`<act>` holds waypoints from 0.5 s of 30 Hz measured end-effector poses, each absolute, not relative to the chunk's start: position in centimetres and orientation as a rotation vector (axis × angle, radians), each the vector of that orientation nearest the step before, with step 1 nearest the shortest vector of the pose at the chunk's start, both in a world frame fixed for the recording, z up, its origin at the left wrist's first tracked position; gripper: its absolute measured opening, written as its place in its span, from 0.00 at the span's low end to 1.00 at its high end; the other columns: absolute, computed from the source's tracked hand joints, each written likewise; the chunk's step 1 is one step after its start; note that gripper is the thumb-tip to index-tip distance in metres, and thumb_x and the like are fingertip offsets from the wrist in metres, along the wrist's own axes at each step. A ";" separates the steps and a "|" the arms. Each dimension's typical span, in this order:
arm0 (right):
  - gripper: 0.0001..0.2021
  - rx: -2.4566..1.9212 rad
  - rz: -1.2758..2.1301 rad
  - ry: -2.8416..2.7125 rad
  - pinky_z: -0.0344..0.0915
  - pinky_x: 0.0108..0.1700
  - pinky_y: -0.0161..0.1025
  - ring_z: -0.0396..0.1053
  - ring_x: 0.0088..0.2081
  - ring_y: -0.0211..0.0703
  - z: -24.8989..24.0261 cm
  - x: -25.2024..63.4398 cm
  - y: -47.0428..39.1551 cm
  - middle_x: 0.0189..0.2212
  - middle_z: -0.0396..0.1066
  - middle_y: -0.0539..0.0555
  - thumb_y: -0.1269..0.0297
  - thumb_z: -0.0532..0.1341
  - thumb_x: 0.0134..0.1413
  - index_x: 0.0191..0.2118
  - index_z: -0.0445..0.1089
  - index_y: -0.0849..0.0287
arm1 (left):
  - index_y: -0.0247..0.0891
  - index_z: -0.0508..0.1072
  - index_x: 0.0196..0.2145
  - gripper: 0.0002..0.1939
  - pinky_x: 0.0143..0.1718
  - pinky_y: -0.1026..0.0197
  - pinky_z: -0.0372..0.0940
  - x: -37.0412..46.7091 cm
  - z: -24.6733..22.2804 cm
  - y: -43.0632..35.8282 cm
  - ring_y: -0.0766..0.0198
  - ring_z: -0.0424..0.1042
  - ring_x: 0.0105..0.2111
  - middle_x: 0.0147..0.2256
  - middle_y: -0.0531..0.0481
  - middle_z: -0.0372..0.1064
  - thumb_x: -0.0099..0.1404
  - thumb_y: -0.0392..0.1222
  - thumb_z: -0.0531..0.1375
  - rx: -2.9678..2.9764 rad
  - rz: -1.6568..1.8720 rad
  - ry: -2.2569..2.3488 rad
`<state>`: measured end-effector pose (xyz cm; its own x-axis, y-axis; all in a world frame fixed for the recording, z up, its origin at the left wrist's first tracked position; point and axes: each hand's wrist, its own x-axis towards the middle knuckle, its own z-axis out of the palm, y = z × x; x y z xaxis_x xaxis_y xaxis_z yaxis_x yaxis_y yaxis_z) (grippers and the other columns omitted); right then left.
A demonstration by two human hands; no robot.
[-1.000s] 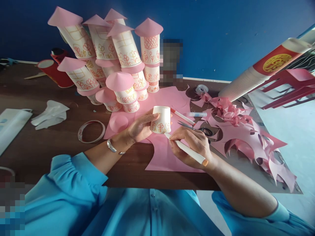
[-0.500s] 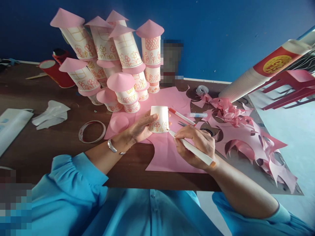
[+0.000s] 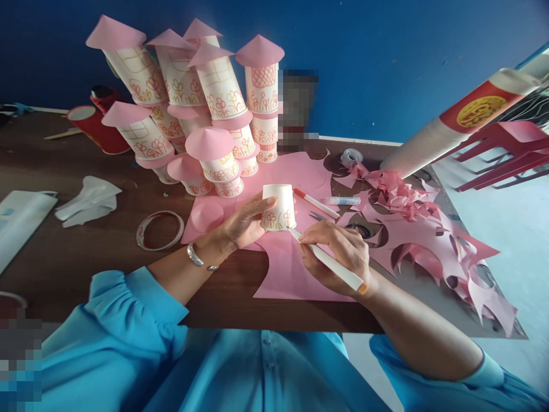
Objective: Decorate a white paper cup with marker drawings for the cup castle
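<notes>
We pinch a paper cup (image 3: 274,198) between the thumb and fingers of our left hand (image 3: 244,222), wide rim down, over the pink paper (image 3: 285,274) on the table (image 3: 214,312). Flowers and grass run around its lower part (the upper part we see is plain white). Our right hand (image 3: 337,249) has thumb and fingers closed around a white marker (image 3: 337,267), its tip at the cup's lower edge; whether it touches, we cannot tell. Just beyond that hand lie scissors (image 3: 317,216) and a red-and-white pen (image 3: 316,202). Pink-roofed cup towers (image 3: 223,91) stand farther back, on our left.
</notes>
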<state>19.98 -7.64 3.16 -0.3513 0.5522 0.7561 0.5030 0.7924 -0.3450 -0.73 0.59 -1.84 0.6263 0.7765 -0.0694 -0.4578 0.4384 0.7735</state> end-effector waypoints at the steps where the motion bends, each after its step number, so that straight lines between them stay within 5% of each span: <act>1: 0.08 -0.780 0.061 -2.017 0.73 0.29 0.36 0.79 0.28 0.39 3.1 19.9 -7.6 0.29 0.78 0.47 0.75 0.63 0.68 0.44 0.70 0.53 | 0.38 0.79 0.60 0.34 0.48 0.51 0.74 -0.7 -1.8 0.6 0.47 0.81 0.50 0.49 0.40 0.83 0.63 0.59 0.75 0.795 0.802 0.459; 15: 0.10 -0.814 0.054 -2.065 0.73 0.31 0.35 0.80 0.30 0.39 3.1 19.9 -7.5 0.30 0.79 0.48 0.78 0.65 0.66 0.43 0.68 0.53 | 0.38 0.80 0.54 0.24 0.46 0.53 0.73 -0.6 -2.4 0.6 0.51 0.80 0.45 0.47 0.42 0.82 0.66 0.54 0.74 0.821 0.826 0.432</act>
<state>19.89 -7.51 3.06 -0.3890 0.5663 0.7266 0.5277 0.7835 -0.3281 -0.61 0.65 -2.39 0.6186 0.7851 -0.0312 -0.4742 0.4047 0.7819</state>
